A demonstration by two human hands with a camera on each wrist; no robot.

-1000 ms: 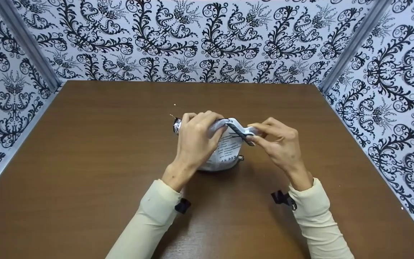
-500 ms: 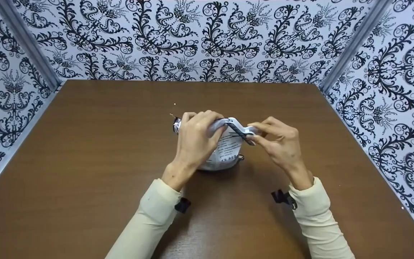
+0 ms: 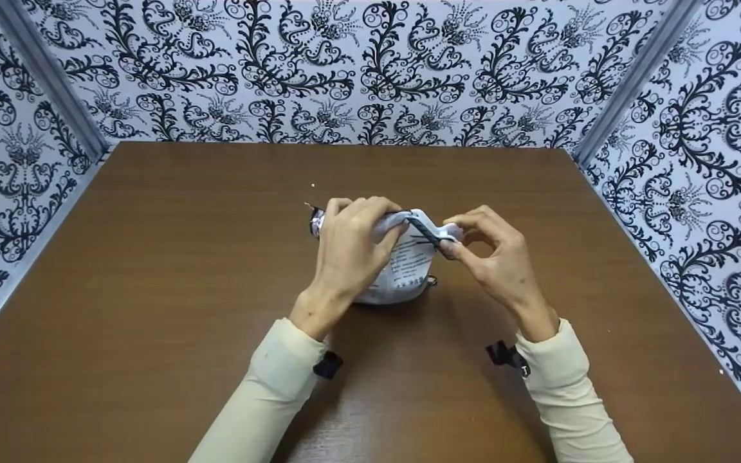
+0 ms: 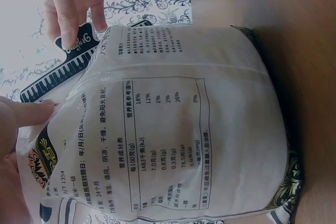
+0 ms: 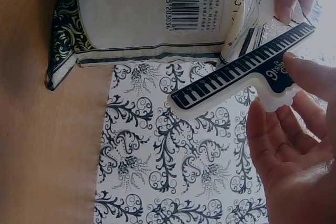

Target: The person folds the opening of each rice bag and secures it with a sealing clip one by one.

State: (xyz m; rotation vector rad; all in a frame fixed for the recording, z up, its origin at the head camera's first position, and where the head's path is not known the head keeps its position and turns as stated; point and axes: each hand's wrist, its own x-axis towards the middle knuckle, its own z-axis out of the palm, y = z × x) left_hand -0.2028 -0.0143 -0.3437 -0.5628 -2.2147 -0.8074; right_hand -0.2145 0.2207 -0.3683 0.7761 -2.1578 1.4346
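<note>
A plump white rice bag with printed text stands on the table, its top folded over. My left hand grips the folded top from the left, fingers over the far side and thumb on the near side. My right hand pinches the handle of a long clip between thumb and fingers. Piano keys and the word "Music" decorate the clip in the right wrist view. It lies along the bag's folded top, partly overlapping it. The left wrist view shows the bag's nutrition table up close.
The brown table extends around the bag on all sides. Behind it and along both sides rise walls with a black scroll pattern. Black wrist cameras hang at the sleeves. A tiny white speck lies behind the bag.
My right hand's fingers have arched a little more and shifted slightly at the clip's handle. The left hand, the bag and the clip stay nearly still.
</note>
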